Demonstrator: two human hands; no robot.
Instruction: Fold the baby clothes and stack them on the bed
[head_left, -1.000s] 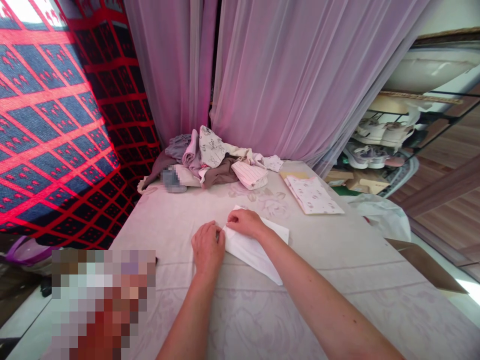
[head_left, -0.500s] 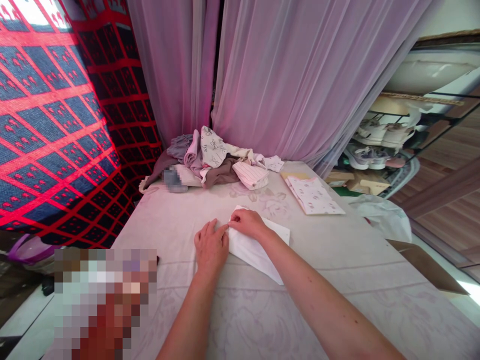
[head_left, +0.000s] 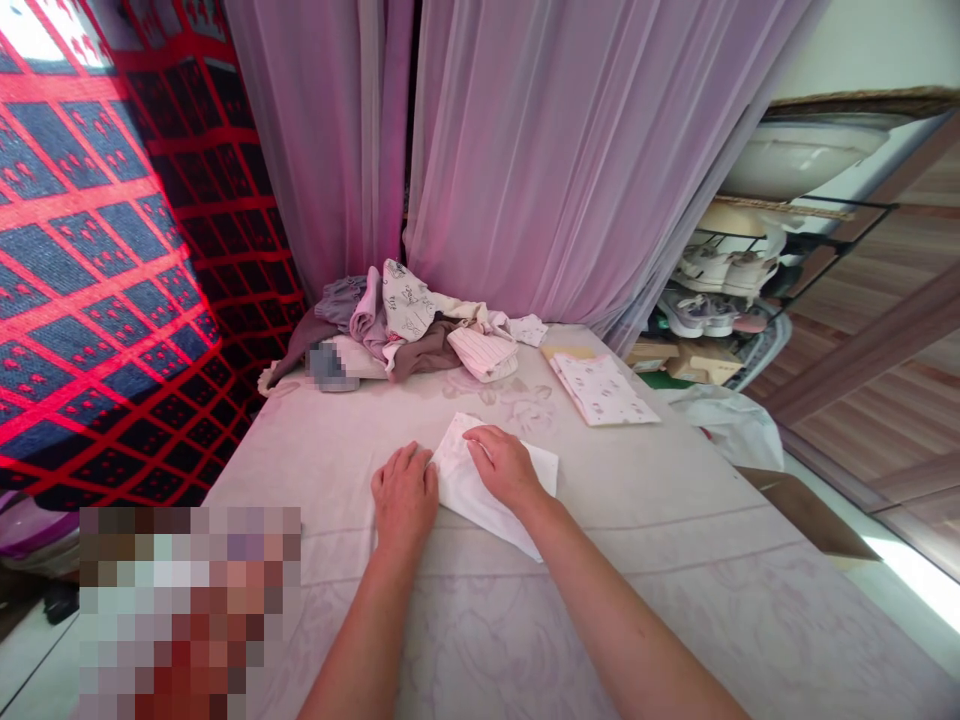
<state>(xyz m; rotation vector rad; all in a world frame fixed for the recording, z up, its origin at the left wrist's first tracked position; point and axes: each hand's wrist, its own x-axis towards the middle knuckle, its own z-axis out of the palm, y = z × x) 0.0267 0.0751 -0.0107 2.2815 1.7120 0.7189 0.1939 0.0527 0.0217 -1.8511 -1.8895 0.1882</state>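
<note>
A white folded cloth [head_left: 463,482] lies flat and slanted on the pale flowered table cover [head_left: 630,590]. My right hand [head_left: 504,465] rests palm down on top of it, fingers stretched out and holding nothing. Just left of the cloth, my left hand [head_left: 405,495] lies flat on the cover, fingers spread a little, the side near its thumb close to the cloth's left edge. Part of the cloth is hidden under my right hand and wrist.
A heap of crumpled and folded clothes [head_left: 420,340] sits at the far edge before purple curtains [head_left: 510,150]. A folded patterned cloth [head_left: 604,388] lies at the far right. Beyond the right edge stand a shoe rack [head_left: 705,310] and a cardboard box [head_left: 806,515].
My right hand has let go of the cloth's left edge and moved right, flattening onto it. My left hand stays beside the cloth. The whole view has shifted slightly.
</note>
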